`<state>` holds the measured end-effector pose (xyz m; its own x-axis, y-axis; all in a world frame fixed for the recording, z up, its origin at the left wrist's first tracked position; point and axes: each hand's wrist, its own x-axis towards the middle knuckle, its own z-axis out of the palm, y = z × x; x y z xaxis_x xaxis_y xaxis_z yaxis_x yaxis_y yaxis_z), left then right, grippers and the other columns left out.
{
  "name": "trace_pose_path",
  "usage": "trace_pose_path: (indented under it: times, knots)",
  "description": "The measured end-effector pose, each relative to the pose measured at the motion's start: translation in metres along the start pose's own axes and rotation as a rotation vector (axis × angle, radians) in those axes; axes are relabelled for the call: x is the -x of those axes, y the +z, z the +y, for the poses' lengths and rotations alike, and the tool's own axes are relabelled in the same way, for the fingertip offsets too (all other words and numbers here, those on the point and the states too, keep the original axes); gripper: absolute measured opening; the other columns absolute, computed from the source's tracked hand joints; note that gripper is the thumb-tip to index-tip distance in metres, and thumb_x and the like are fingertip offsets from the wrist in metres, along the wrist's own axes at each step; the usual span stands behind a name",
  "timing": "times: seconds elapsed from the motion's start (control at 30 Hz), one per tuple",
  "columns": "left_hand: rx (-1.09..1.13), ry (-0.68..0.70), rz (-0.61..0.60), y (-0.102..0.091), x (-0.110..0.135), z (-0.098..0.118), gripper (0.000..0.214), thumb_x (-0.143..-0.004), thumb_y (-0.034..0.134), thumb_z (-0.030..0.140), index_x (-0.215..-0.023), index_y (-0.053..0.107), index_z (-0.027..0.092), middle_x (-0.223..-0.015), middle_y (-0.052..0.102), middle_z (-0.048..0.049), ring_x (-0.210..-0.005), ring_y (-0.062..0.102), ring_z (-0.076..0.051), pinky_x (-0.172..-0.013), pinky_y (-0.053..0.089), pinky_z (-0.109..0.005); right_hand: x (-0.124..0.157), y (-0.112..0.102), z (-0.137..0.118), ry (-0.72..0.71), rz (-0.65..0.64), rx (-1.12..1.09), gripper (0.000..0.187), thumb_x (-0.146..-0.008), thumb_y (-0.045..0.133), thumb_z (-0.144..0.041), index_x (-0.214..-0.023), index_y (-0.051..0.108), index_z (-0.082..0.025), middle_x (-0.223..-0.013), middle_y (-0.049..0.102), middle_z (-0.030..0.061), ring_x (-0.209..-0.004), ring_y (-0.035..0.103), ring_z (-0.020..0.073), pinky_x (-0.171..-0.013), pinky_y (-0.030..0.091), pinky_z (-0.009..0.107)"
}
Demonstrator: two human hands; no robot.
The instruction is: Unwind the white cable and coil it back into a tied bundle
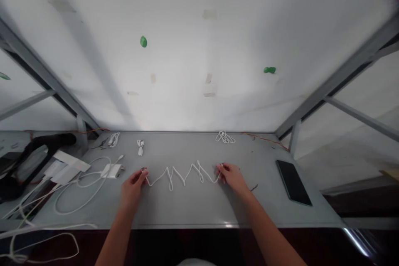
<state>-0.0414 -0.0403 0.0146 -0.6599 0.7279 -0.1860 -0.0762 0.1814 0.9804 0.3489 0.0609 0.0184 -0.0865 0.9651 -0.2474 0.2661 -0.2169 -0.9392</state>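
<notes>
A thin white cable lies in zigzag folds across the grey metal shelf, stretched between my two hands. My left hand pinches one end of it, the fingertips closed around the connector. At the other end, my right hand grips the cable between thumb and fingers. Both hands are low, close to the shelf surface. The exact shape of the connectors is mostly covered by my fingers.
Bundled white cables lie along the back, with another small bundle farther left. A white charger with loose cord is at left. A dark phone rests at right. Metal posts flank the shelf.
</notes>
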Motion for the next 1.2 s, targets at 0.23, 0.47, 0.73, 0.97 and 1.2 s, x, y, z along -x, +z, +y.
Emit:
trace_pose_path:
  times: [0.23,0.47,0.73,0.97,1.2]
  knots:
    - [0.015,-0.004,-0.011,0.004,0.003,-0.001,0.056,-0.06,0.088,0.058,-0.098,0.082,0.018,-0.109,0.079,-0.011,-0.086,0.07,-0.021,-0.074,0.057,-0.032,-0.01,0.01,-0.002,-0.006,0.057,-0.097,0.051,-0.082,0.066,-0.068,-0.074,0.072,-0.018,-0.058,0.064,0.0042,-0.046,0.046,0.0126,-0.047,0.034,0.028]
    - [-0.001,0.003,-0.033,0.004,0.004,0.001,0.057,-0.059,0.088,0.06,-0.096,0.082,0.016,-0.102,0.079,-0.0102,-0.084,0.069,-0.022,-0.075,0.057,-0.034,-0.01,0.018,-0.018,0.035,-0.107,-0.525,0.044,-0.063,0.089,-0.057,-0.074,0.072,-0.018,-0.075,0.073,0.0067,-0.053,0.05,0.0103,-0.051,0.041,0.026]
    - [0.029,0.026,0.031,-0.01,-0.008,0.002,0.053,-0.06,0.087,0.058,-0.092,0.08,0.017,-0.105,0.079,-0.0108,-0.084,0.069,-0.021,-0.075,0.057,-0.034,-0.016,-0.001,-0.012,-0.033,0.212,-0.559,0.05,-0.052,0.096,-0.055,-0.08,0.076,-0.019,-0.081,0.076,0.0076,-0.067,0.066,0.0184,-0.066,0.056,0.034]
    - [-0.142,0.095,-0.055,0.007,0.015,0.02,0.052,-0.064,0.084,0.057,-0.097,0.08,0.017,-0.082,0.076,-0.0068,-0.073,0.067,-0.022,-0.072,0.056,-0.035,0.001,-0.002,-0.017,-0.083,0.133,-0.321,0.034,-0.066,0.087,-0.047,-0.085,0.079,-0.021,-0.073,0.073,0.0049,-0.064,0.064,0.0199,-0.069,0.056,0.038]
    - [-0.172,0.399,-0.466,0.075,0.075,0.033,0.013,-0.08,0.08,0.04,-0.083,0.082,0.027,-0.092,0.077,-0.0094,-0.091,0.071,-0.027,-0.09,0.056,-0.041,0.045,0.05,-0.052,-0.346,-0.18,-0.032,0.014,-0.081,0.073,-0.034,-0.086,0.082,-0.024,-0.09,0.073,0.006,-0.083,0.066,0.0215,-0.079,0.052,0.034]
